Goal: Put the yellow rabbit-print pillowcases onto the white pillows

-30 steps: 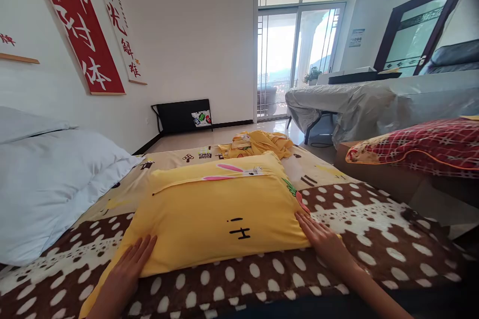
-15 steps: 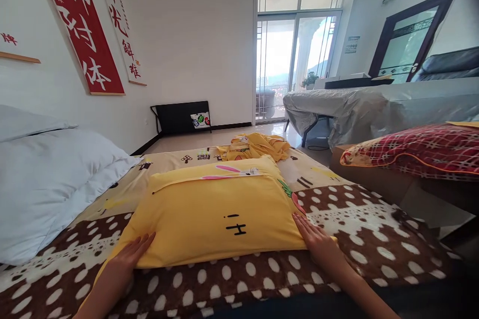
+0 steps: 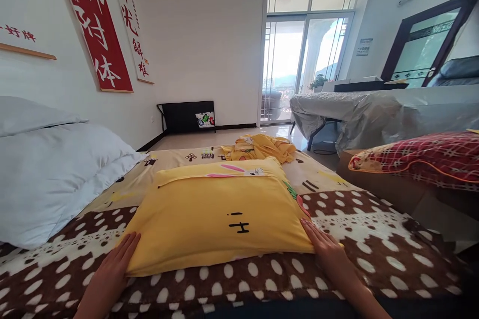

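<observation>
A yellow pillow (image 3: 220,214) with a rabbit print and black "H" letters lies on a brown blanket with white dots (image 3: 374,244). My left hand (image 3: 114,266) lies flat against the pillow's near left corner, fingers stretched out. My right hand (image 3: 324,244) rests flat at the near right corner, fingers together and extended. Neither hand grips anything.
White pillows (image 3: 48,174) are stacked at the left against the wall. A crumpled yellow cloth (image 3: 260,147) lies beyond the pillow. A red plaid cushion (image 3: 422,159) sits on a box at the right. A covered table (image 3: 374,109) stands near the glass balcony door.
The view shifted slightly to the left. My left hand slid back along the pillow's left corner; the pillow now lies flatter and squarer. My right hand stayed at the right corner.
</observation>
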Tool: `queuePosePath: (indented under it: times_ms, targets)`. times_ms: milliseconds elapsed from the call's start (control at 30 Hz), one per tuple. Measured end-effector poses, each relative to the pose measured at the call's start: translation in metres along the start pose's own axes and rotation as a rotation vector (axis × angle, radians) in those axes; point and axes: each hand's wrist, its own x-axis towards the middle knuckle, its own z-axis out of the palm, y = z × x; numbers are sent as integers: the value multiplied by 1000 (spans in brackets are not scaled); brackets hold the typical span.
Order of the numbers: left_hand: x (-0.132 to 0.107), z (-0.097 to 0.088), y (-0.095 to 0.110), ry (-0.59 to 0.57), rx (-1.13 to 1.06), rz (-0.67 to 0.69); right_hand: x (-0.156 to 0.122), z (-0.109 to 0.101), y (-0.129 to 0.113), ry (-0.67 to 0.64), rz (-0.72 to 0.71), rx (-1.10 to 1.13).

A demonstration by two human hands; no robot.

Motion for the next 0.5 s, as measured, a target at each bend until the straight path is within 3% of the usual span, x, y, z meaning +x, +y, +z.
queuePosePath:
  times_ms: [200,500]
  targets:
    - [2,-6,-4,-120,-20,44,0,-18,-5,59,40,-46]
    - [-2,-20,-19,-307,-110,-47,-15,-31,22,94,-161,-56]
